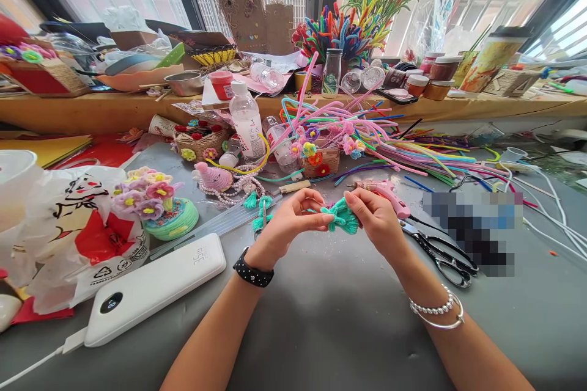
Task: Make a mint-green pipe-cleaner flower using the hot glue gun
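Observation:
Between my two hands, above the grey tabletop, is a small teal yarn piece (pixel 345 219), gathered at its left side and fanned out toward the right. My left hand (pixel 300 219) pinches its gathered end between thumb and fingers. The fanned side is gripped by my right hand (pixel 372 214), thumb on top. A bit of purple shows just behind the yarn; what it belongs to is hidden. More teal yarn pieces (pixel 261 211) lie beyond my left wrist, with small scissors partly covered there. A pink glue gun (pixel 387 194) lies behind my right hand.
Black-handled scissors (pixel 443 253) lie right of my right forearm. A white power bank (pixel 158 287), a plastic bag (pixel 92 226) and a flower-topped teal pot (pixel 172 220) stand left. Behind are bottles (pixel 246 119), a pink crocheted figure (pixel 214 177) and many pipe cleaners (pixel 413 153). A crowded ledge (pixel 137 107) runs along the windows.

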### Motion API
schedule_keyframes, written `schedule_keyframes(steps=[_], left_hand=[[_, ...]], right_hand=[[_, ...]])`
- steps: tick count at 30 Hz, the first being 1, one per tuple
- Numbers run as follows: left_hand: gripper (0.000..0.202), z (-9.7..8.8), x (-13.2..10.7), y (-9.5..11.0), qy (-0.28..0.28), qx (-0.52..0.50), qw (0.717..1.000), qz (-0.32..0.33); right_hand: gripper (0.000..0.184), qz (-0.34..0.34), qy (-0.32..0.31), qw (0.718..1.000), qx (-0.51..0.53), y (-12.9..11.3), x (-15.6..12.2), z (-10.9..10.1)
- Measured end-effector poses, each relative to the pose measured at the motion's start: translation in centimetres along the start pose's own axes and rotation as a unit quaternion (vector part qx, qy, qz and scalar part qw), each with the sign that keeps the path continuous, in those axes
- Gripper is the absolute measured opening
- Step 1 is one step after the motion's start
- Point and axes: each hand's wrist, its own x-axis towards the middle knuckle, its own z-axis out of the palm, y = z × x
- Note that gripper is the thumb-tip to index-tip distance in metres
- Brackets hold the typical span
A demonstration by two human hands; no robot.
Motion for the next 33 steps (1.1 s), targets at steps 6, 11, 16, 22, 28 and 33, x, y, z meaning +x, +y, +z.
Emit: schedule_keyframes(steps=[6, 11, 16, 22, 28, 33], left_hand=[[0.031, 0.06, -0.05, 0.07, 0.001, 0.004, 1.000, 0.004], [0.032, 0.13, -0.11, 0.20, 0.000, 0.009, 1.000, 0.006], [0.032, 0.18, -0.17, 0.30, 0.002, 0.012, 1.000, 0.005], [0.034, 0.17, -0.08, 0.29, 0.009, 0.000, 1.000, 0.002], [0.056, 0.00, 0.00, 0.39, 0.030, 0.006, 0.999, -0.012], [0.051, 0.04, 0.21, 0.40, 0.086, -0.029, 0.996, 0.006]], right_hand=[[0.035, 0.001, 0.001, 1.000, 0.002, 0.05, -0.04, -0.03], [0.035, -0.002, 0.003, 1.000, 0.005, -0.04, -0.07, 0.04], [0.034, -0.002, 0.003, 1.000, 0.008, -0.01, -0.09, 0.02], [0.034, 0.003, -0.001, 1.000, 0.015, -0.03, -0.10, 0.04], [0.033, 0.017, 0.013, 0.999, 0.042, 0.18, 0.17, 0.05], [0.031, 0.057, 0.031, 0.992, 0.111, 0.60, 0.46, 0.02]])
